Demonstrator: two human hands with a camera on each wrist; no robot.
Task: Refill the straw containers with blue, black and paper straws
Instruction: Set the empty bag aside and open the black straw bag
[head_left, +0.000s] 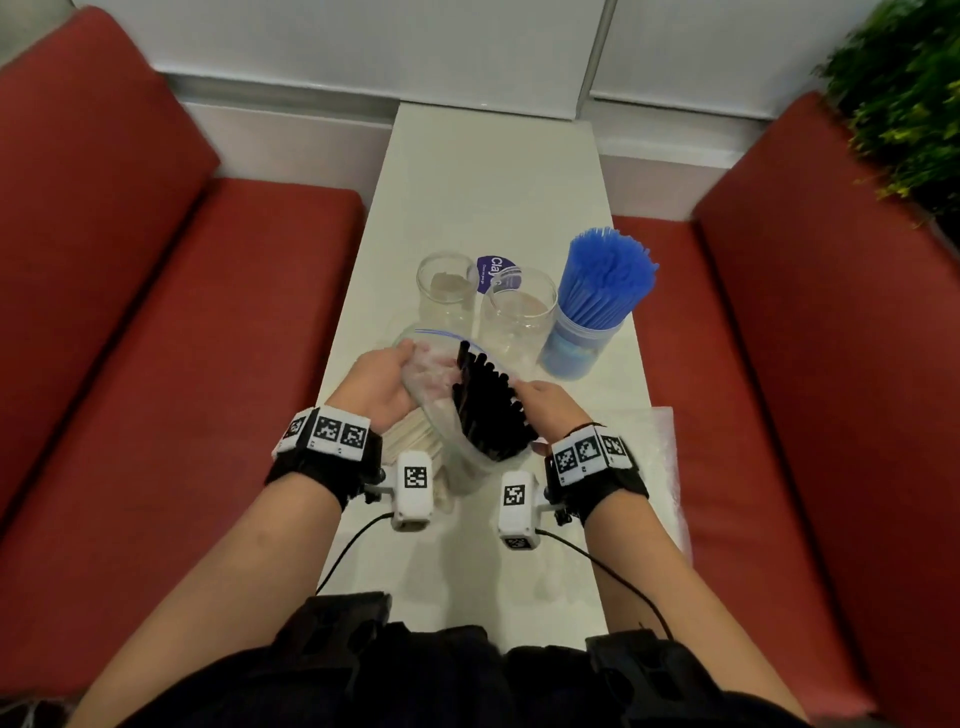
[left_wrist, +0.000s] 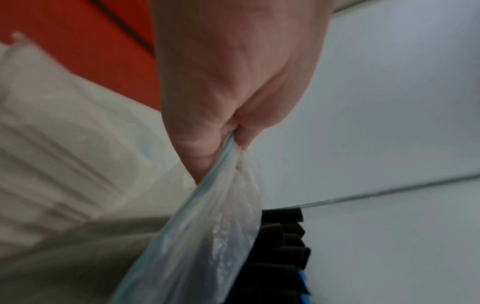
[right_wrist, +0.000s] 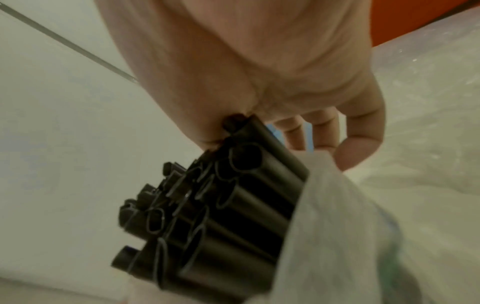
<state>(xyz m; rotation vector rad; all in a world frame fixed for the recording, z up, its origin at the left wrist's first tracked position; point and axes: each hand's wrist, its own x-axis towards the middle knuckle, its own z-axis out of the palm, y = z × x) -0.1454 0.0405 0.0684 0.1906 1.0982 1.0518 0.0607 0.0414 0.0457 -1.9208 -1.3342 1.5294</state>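
A clear zip bag (head_left: 441, 384) is held over the table's middle. My left hand (head_left: 379, 379) pinches its blue-lined rim (left_wrist: 221, 160). My right hand (head_left: 545, 410) grips a bundle of black straws (head_left: 485, 405) that sticks out of the bag; in the right wrist view the straws' open ends (right_wrist: 207, 205) point at the camera and the fingers (right_wrist: 322, 131) curl round them. Two clear jars (head_left: 447, 286) (head_left: 517, 317) stand behind with no straws in them. A third jar (head_left: 582, 338) on the right holds blue straws (head_left: 608, 280). Paper straws (head_left: 415, 441) lie stacked under my left wrist.
The narrow white table (head_left: 493, 171) runs between two red benches (head_left: 130, 364) (head_left: 805, 389). A purple round sticker (head_left: 493, 270) lies behind the jars. A crumpled clear bag (head_left: 654, 457) lies at the table's right edge. A green plant (head_left: 904, 104) is at the far right.
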